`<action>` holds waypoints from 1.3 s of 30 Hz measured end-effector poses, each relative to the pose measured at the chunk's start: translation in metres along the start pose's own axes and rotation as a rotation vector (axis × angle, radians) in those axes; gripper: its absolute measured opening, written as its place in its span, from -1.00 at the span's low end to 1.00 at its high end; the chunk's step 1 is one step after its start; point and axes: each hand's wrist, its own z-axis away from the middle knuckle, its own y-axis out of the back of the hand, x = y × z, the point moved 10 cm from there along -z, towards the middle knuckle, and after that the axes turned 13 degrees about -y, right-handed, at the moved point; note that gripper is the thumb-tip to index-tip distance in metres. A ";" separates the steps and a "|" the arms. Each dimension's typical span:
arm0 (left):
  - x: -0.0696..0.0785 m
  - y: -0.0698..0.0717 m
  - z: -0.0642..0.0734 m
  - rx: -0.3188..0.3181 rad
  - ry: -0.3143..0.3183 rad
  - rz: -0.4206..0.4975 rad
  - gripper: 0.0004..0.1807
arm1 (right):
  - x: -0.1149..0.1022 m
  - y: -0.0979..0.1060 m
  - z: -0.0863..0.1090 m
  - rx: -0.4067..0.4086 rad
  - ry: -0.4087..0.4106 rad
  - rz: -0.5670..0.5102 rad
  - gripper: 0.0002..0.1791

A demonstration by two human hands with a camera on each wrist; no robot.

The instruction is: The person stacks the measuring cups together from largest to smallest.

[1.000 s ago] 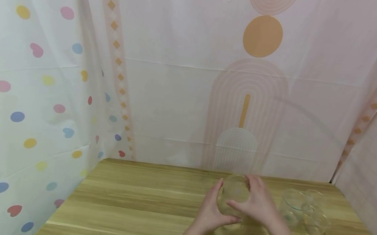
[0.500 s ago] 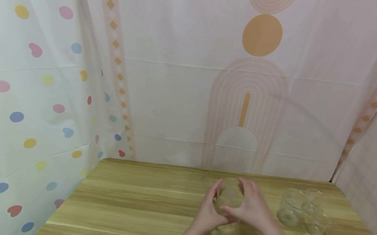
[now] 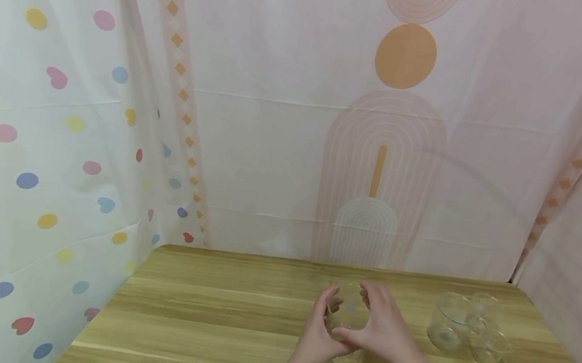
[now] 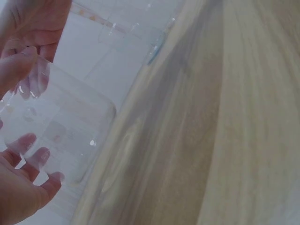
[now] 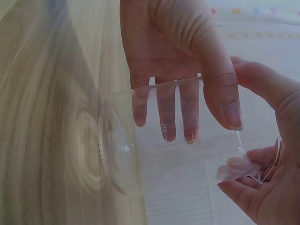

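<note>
A clear beaker (image 3: pixel 347 316) with white graduation marks is between both hands at the middle of the table. My left hand (image 3: pixel 315 335) grips its left side lower down, thumb in front. Higher up, my right hand (image 3: pixel 386 330) holds the right side, fingers behind and thumb across the front. In the right wrist view the beaker (image 5: pixel 178 173) shows its thick round base just over the wood; whether it touches the table I cannot tell. The left wrist view has the left fingers (image 4: pixel 37 161) on the beaker's wall.
To the right stands a group of clear vessels: a larger beaker (image 3: pixel 446 327) with a bluish mark, a smaller one (image 3: pixel 490 352) in front and another (image 3: pixel 486 308) behind. The wooden table (image 3: pixel 217 307) meets a patterned curtain (image 3: pixel 270 172) at the back.
Both hands have brought the beaker down and a little to the left, nearer the person. The right sleeve has shifted left with it. The vessels on the right have stayed in place.
</note>
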 end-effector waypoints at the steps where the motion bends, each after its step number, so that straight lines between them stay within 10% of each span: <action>1: 0.000 0.001 0.001 0.003 0.002 0.009 0.08 | -0.001 0.000 0.001 0.000 0.002 0.000 0.14; 39: -0.005 0.016 0.015 0.003 -0.030 0.006 0.02 | -0.004 -0.023 0.007 -0.017 0.025 -0.018 0.22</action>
